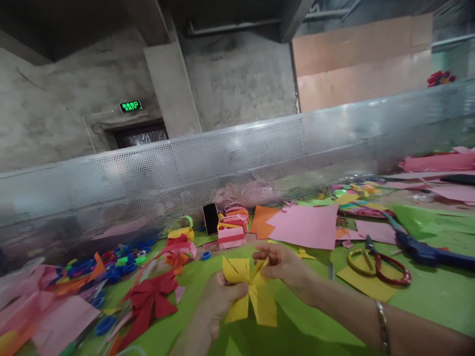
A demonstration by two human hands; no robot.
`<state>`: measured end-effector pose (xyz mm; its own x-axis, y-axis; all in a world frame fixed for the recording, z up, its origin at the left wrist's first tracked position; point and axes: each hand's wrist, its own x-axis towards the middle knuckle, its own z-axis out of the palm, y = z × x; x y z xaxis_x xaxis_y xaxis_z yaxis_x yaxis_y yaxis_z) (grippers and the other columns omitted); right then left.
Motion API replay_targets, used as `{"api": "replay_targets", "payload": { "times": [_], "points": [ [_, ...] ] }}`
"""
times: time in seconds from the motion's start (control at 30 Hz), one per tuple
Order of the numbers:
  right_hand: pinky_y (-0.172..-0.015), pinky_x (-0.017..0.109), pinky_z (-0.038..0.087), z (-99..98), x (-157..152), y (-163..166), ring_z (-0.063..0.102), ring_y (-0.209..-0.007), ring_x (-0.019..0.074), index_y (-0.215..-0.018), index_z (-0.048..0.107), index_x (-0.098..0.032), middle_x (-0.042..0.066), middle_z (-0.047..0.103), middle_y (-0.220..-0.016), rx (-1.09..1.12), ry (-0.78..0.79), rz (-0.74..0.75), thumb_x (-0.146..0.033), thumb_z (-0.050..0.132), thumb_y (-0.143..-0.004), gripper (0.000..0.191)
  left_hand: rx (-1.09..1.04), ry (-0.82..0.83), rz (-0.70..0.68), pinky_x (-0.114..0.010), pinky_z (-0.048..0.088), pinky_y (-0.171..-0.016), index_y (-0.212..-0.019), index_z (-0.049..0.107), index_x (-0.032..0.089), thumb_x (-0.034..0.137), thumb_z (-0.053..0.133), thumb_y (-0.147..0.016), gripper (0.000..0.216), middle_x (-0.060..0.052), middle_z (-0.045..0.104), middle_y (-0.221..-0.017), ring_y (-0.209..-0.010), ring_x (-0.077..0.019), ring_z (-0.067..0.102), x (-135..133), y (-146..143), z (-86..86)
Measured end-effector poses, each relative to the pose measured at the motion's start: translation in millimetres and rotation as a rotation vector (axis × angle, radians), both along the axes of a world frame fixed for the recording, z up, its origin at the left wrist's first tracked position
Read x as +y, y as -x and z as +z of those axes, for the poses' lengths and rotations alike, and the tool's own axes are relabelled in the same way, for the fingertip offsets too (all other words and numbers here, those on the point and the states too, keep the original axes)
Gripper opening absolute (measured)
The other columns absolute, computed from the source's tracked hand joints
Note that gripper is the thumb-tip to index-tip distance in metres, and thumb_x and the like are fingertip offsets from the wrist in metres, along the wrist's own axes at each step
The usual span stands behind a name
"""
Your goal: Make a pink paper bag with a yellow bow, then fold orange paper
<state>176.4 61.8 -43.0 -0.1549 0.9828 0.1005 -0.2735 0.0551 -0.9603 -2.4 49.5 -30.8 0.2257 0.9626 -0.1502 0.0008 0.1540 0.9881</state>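
Observation:
A yellow paper bow (262, 306) with two loops and two hanging tails is held up over the green table. Fingers and thumb of my left hand (218, 299) pinch its left loop near the centre. My right hand (284, 267) has its fingers closed on the upper right loop; the fingertips partly cover the paper there. To the left lies a red paper bow (152, 296) with long tails. Right of my right forearm, scissors with one yellow and one red handle (389, 269) rest on a yellow paper sheet (356, 282).
Pink paper (306, 225) and orange paper (262, 221) lie beyond my hands. A phone (211, 218) stands beside small pink paper pieces (232, 237). Blue tape rings (106, 325) and scraps crowd the left. A blue glue gun (423, 249) lies right. A perforated metal screen (208, 158) borders the back.

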Motion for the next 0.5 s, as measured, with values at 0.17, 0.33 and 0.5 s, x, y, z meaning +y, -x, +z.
{"api": "replay_targets", "payload": {
  "times": [0.17, 0.33, 0.5],
  "points": [
    [-0.072, 0.031, 0.048, -7.4, 3.9, 1.8, 0.061, -0.08, 0.0182, -0.086, 0.061, -0.021, 0.003, 0.065, -0.085, 0.046, -0.003, -0.029, -0.021, 0.07, -0.046, 0.041, -0.024, -0.03, 0.067, -0.034, 0.051, -0.077, -0.082, 0.072, 0.014, 0.021, 0.082, -0.047, 0.037, -0.006, 0.074, -0.074, -0.074, -0.0234, 0.069, 2.0, 0.4, -0.7],
    [-0.071, 0.031, 0.047, -8.8, 4.8, 0.6, 0.057, -0.073, 0.0165, -0.079, 0.057, -0.02, 0.002, 0.06, -0.077, -0.03, -0.046, -0.153, -0.022, 0.074, -0.048, 0.035, -0.043, 0.004, 0.082, -0.035, 0.052, -0.077, -0.083, 0.071, 0.013, 0.028, 0.083, -0.05, 0.038, -0.009, 0.074, -0.076, -0.076, -0.0244, 0.069, -1.6, -0.9, -3.0],
    [-0.069, 0.03, 0.046, -2.7, 2.7, 0.1, 0.057, -0.077, 0.0183, -0.062, 0.052, -0.02, 0.005, 0.059, -0.087, -0.125, -0.198, -0.257, -0.019, 0.07, -0.053, 0.02, -0.123, 0.038, 0.058, -0.036, 0.052, -0.079, -0.087, 0.071, 0.011, 0.029, 0.087, -0.042, 0.051, -0.01, 0.074, -0.078, -0.078, -0.0269, 0.07, -5.2, -6.4, -5.4]
  ]
}}
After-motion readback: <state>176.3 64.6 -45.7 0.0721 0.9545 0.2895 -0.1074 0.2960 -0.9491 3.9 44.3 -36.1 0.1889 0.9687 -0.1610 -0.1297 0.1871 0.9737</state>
